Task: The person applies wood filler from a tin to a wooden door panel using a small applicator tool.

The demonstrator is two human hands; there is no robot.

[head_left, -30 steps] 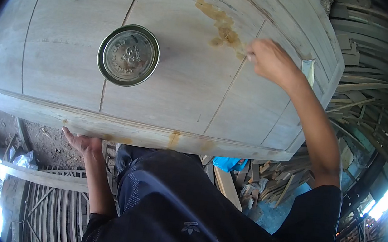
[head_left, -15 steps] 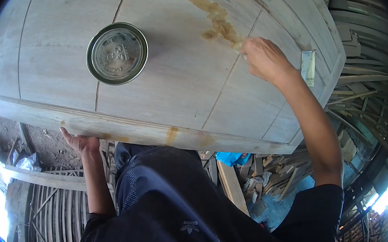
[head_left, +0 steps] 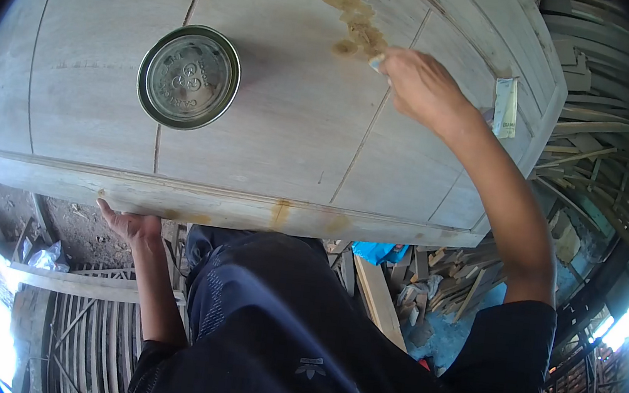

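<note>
My right hand (head_left: 420, 87) is closed, its fingertips pinching a small pale scrap (head_left: 377, 63) whose kind I cannot tell. It is at the lower right end of a wet-looking yellow-brown smear (head_left: 358, 27) on a pale wooden panel (head_left: 267, 137). Along the panel's near edge, my left hand (head_left: 131, 225) grips from below, thumb out to the left and fingers hidden underneath. A round metal can (head_left: 189, 78) with embossed lettering stands on the panel, left of the smear.
A folded printed slip (head_left: 505, 108) lies near the panel's right frame. Stacked wood strips (head_left: 598, 128) line the right side. Below the near edge are a blue plastic bag (head_left: 378, 253), a long plank (head_left: 380, 301) and scattered offcuts. A slatted wooden piece (head_left: 92, 342) is at lower left.
My right hand has shifted slightly left and up along the smear, and the pale scrap at its fingertips shows more clearly. My left hand stays at the near edge; the view has tilted slightly.
</note>
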